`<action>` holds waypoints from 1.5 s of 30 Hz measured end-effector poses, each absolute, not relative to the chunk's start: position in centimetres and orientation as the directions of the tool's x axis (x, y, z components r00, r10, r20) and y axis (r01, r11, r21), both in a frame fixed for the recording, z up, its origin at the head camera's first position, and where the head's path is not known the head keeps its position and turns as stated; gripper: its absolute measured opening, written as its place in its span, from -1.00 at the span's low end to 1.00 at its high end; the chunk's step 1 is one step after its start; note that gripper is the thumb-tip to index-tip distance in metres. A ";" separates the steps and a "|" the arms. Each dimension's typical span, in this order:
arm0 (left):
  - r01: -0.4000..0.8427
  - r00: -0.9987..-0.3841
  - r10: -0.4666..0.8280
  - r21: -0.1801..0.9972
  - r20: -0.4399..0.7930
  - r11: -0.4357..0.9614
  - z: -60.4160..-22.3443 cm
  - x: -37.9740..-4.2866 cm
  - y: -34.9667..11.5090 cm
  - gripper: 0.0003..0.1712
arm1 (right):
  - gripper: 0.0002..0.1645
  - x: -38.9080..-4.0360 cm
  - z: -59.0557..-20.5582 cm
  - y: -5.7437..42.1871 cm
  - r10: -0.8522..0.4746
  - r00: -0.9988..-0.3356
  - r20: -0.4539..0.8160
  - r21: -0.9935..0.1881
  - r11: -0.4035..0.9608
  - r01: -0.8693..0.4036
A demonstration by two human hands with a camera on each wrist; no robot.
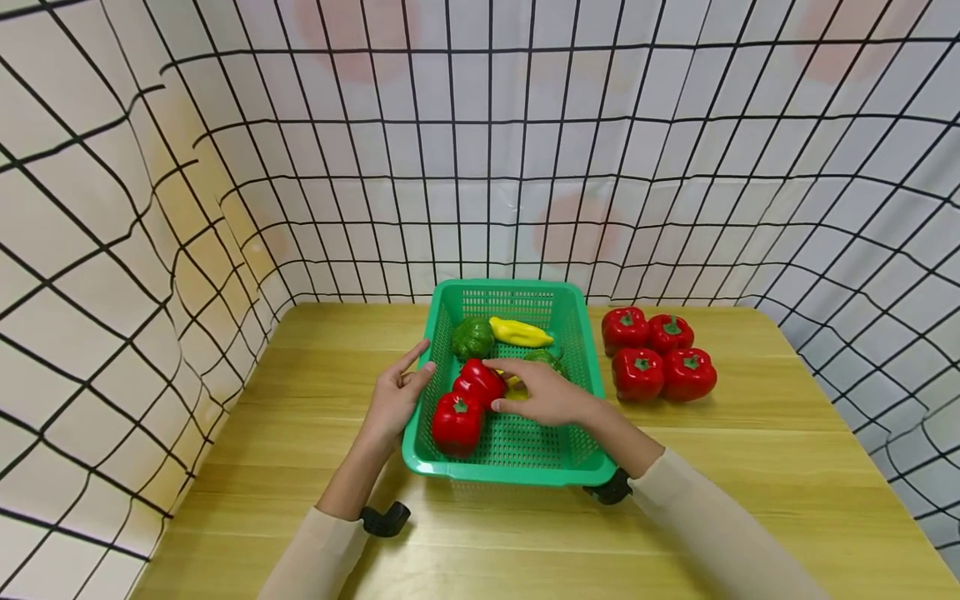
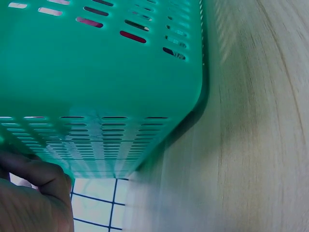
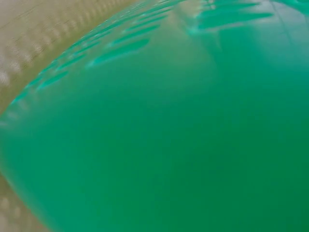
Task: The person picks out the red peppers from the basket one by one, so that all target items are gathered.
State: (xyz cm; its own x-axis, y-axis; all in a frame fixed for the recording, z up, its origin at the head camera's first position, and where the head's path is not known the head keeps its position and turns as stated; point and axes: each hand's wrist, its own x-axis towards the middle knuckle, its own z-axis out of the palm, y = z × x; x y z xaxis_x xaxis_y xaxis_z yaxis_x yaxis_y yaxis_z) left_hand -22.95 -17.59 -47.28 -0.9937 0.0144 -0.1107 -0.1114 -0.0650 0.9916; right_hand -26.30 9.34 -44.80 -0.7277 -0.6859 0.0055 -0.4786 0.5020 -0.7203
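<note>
A green basket [image 1: 510,477] stands on the table in the head view. My left hand [image 1: 396,397] grips its left rim, thumb toward the inside; the left wrist view shows bent fingers [image 2: 43,176] against the perforated wall. Inside the basket, my right hand [image 1: 546,393] holds a tilted red bell pepper [image 1: 477,382] between thumb and fingers. Right beside it sits another red bell pepper [image 1: 457,425]. Farther back lie a round dark green vegetable [image 1: 473,338] and a long yellow pepper [image 1: 521,333]. My right hand partly covers another green vegetable [image 1: 547,358] and something yellow.
Several red bell peppers [image 1: 648,364] are grouped on the wooden table [image 1: 750,475] to the right of the basket. A white cloth wall with a black grid [image 1: 510,167] encloses the back and sides. Blurred green basket wall [image 3: 169,145] fills most of the right wrist view.
</note>
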 end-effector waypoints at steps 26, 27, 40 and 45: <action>-0.115 -0.993 0.009 0.991 -0.115 -0.062 -47.2 -22.9 -17.6 -0.43 | -0.36 -25.7 -45.1 9.1 -0.630 -0.776 -0.008 -0.732 0.533 -0.424; -0.114 -0.993 0.010 0.992 -0.114 -0.062 -47.2 -22.9 -17.6 -0.43 | -0.33 -25.7 -45.1 9.1 -0.637 -0.771 -0.008 -0.731 0.530 -0.430; -0.111 -0.994 0.025 0.991 -0.109 -0.071 -47.2 -22.8 -17.6 -0.42 | -0.29 -25.8 -45.3 8.8 -0.684 -0.727 -0.054 -0.744 0.513 -0.428; -0.111 -0.994 0.019 0.992 -0.110 -0.065 -47.2 -22.9 -17.7 -0.44 | -0.29 -25.6 -45.2 8.7 -0.671 -0.740 -0.046 -0.745 0.517 -0.422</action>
